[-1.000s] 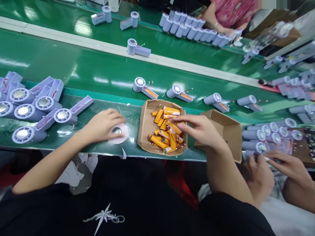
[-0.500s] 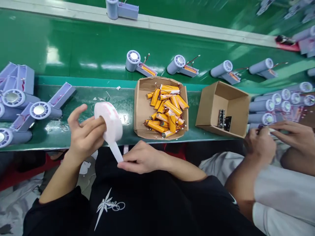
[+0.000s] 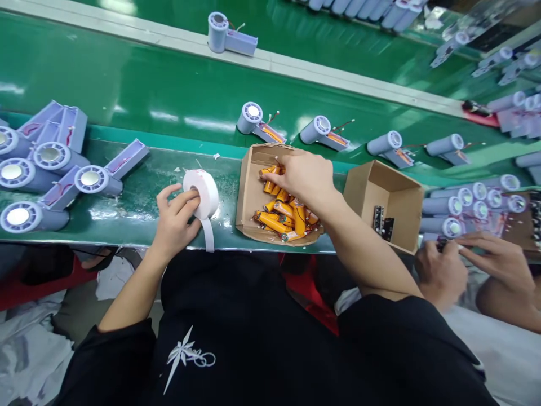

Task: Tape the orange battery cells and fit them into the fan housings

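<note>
My left hand [image 3: 180, 217] is closed around a roll of white tape [image 3: 207, 194], its fingers pushed into the core. A loose strip of tape hangs from the roll over the table's front edge. My right hand [image 3: 310, 175] reaches into an open cardboard box [image 3: 246, 197], among orange-wrapped battery packs [image 3: 270, 223] with thin wires. Thumb and forefinger touch the packs near the box's far side. The other fingers are hidden under the hand, so I cannot tell whether it grips one.
A second cardboard box [image 3: 355, 192] with dark circuit boards [image 3: 382, 223] stands to the right. Lilac plastic housings [image 3: 91, 179] are grouped at the left; more [image 3: 316, 129] stand on the green surface behind. A co-worker's hands [image 3: 443, 276] are busy at the right.
My right hand has let go of the tape's loose end and moved up and right into the battery box. My left hand has brought the roll slightly right. The view has shifted.
</note>
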Motion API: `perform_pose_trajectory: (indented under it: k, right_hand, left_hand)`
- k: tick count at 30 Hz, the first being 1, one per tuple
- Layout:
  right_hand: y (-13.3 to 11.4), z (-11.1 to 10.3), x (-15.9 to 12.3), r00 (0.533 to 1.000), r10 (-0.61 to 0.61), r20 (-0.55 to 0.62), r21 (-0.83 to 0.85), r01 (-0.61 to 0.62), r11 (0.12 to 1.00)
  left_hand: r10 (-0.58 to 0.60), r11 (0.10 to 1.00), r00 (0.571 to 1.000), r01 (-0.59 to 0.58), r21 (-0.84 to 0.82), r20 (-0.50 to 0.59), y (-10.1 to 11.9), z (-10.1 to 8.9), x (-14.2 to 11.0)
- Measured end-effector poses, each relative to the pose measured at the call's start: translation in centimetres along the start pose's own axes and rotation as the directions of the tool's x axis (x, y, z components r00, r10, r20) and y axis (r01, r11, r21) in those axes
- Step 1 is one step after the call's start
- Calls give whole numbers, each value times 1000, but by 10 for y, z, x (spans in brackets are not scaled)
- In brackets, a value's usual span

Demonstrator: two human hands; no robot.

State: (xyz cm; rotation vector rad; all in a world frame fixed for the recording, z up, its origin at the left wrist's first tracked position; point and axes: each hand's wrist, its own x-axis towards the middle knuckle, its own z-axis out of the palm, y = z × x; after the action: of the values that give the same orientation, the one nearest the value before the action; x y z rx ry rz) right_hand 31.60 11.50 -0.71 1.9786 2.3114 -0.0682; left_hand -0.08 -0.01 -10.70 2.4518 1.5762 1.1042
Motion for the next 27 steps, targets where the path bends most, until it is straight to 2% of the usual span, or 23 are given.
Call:
perform_pose_trajectory:
  k: [2,4,6,7,9,12,14,16,18,21,23,25,27]
  right_hand:
    - [2,13,4,998,-42,-37,68,44,997]
    - [5,21,4,988,-129,-88,191,144,971]
    - [9,24,3,958,-250,-144,357,286,890]
    - [10,25,2,942,-295,-161,449,336,828]
    - [11,23,-4,933,-311,-181,633,353,689]
    - [7,16,-23,953,-196,-230,849,295,438]
    - [1,8,-43,950,-149,-276,914,307,264]
    - [-6,-3,-64,942,-169,-290,931,318,176]
    - [-14,-14,-81,934,-218,-283,916,331,228]
    - [-27,-24,-96,912,-289,-290,816,393,423]
    - [-35,-25,-100,889,-344,-301,740,446,504]
    - [-39,-21,-101,871,-375,-317,702,481,525]
    - [-39,-14,-102,873,-366,-322,714,478,513]
  left_hand:
    - [6,1000,1000,-5,-4,31,2,-1,1]
    - [7,1000,999,-6,-12,53,3,-1,2]
    - [-5,1000,998,5,-6,59,3,0,2]
    - [-9,1000,998,9,0,59,4,0,2]
    - [1,1000,999,-2,6,51,7,-3,1]
    - [73,997,997,-73,19,14,18,-15,0]
    - [150,987,989,-149,60,-1,28,-27,0]
    - [224,968,974,-224,116,14,37,-38,2]
    - [270,949,962,-274,153,49,42,-46,4]
    - [276,948,957,-287,138,94,42,-49,7]
    - [274,950,952,-290,115,137,41,-49,9]
    - [280,946,944,-302,119,172,40,-49,12]
    - [277,942,945,-303,145,176,41,-51,15]
